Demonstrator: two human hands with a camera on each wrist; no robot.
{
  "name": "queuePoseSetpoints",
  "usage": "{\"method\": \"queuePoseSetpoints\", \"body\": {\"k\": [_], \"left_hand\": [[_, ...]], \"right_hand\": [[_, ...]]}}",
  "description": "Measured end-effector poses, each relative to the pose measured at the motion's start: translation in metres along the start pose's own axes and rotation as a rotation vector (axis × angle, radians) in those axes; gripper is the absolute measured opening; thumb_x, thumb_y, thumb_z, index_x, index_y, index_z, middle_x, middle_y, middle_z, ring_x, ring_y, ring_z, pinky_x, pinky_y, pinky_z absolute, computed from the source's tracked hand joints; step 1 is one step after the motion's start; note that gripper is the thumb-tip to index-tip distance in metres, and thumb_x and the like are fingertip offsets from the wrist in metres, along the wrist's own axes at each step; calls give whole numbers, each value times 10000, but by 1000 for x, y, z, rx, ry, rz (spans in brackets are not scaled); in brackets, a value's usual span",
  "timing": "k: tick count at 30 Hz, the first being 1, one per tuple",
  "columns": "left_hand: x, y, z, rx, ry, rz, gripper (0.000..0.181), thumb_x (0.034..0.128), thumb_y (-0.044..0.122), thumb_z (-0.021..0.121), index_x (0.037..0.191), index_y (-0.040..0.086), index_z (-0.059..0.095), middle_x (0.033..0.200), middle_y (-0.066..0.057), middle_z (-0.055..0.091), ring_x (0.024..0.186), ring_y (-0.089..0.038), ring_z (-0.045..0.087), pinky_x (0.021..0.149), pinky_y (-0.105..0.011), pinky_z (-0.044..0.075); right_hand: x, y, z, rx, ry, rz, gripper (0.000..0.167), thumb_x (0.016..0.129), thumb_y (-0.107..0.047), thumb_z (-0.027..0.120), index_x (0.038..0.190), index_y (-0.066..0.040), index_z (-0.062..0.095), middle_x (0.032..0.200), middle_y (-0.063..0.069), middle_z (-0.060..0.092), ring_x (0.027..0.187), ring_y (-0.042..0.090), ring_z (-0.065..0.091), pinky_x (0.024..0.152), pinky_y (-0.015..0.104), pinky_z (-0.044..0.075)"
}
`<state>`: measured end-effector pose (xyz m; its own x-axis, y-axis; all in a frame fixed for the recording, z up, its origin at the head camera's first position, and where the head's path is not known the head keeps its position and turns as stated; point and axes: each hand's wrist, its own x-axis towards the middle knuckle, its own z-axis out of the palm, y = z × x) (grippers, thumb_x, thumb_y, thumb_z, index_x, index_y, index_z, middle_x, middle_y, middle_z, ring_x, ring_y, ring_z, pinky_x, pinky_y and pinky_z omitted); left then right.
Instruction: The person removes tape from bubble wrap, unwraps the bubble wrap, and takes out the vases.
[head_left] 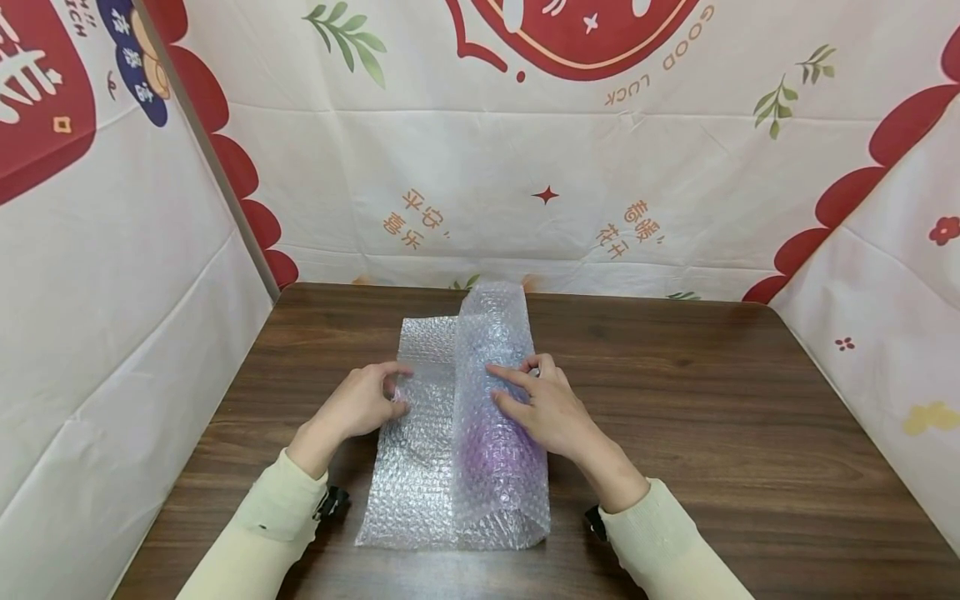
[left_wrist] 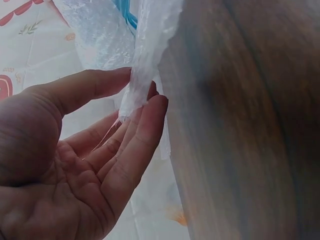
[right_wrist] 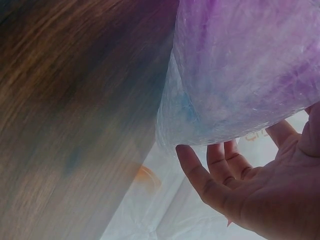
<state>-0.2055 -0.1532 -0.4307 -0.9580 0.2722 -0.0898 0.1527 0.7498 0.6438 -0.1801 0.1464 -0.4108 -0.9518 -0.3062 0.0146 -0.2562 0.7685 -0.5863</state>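
Clear bubble wrap lies on the table, its right part folded over a purple and blue item that shows through. My left hand pinches the wrap's left edge between thumb and fingers; the left wrist view shows that edge held in the hand. On the right, my right hand rests on the folded layer with fingers spread. In the right wrist view the fingertips of this hand touch the side of the wrapped purple bundle.
Brown wooden table extends on both sides of the wrap. A white printed cloth hangs behind the table and along both sides.
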Motion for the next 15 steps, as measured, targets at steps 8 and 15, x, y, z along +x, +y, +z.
{"method": "queuePoseSetpoints", "body": {"k": [8, 15], "left_hand": [[1, -8, 3, -4, -29, -15, 565, 855, 133, 811, 1394, 133, 641, 868, -4, 658, 655, -122, 579, 650, -298, 495], [-1, -11, 4, -28, -79, -43, 607, 859, 127, 818, 1432, 161, 622, 831, -9, 636, 596, -125, 578, 636, -298, 513]], "right_hand": [[1, 0, 0, -1, -5, 4, 436, 1037, -443, 594, 1462, -351, 596, 1309, 84, 422, 1138, 304, 414, 753, 345, 418], [1, 0, 0, 3, -6, 3, 439, 1034, -445, 598, 1464, -355, 593, 1318, 86, 422, 1143, 306, 415, 762, 351, 427]]}}
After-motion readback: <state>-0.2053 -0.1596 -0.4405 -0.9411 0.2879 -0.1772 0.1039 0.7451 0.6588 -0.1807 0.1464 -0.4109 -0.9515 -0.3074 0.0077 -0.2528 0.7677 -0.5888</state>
